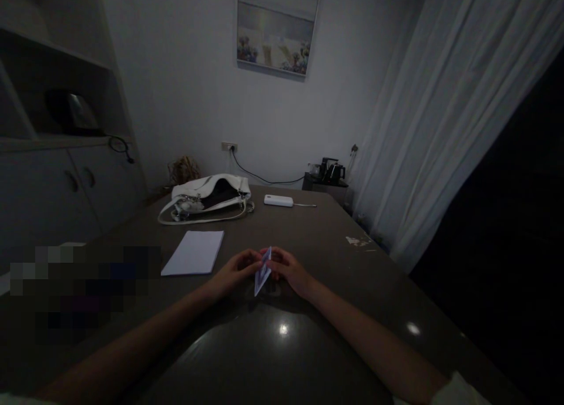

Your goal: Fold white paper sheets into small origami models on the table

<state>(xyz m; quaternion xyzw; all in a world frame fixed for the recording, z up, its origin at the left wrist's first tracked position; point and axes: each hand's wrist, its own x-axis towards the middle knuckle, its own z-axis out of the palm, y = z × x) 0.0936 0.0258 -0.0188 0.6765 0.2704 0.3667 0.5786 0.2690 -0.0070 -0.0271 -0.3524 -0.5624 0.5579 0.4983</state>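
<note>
Both of my hands meet at the middle of a dark glossy table (pixel 335 258). My left hand (pixel 233 271) and my right hand (pixel 291 271) pinch a small pale blue folded paper (pixel 262 274) between their fingertips. The paper stands on edge, its lower corner close to the tabletop. A stack of white paper sheets (pixel 194 252) lies flat just left of my left hand, apart from it.
A white handbag (pixel 207 198) lies open at the table's far side, with a white power bank (pixel 278 200) and its cable to its right. A kettle set (pixel 330 171) stands on a small stand by the curtain (pixel 440 129). Cabinets (pixel 66 187) line the left wall.
</note>
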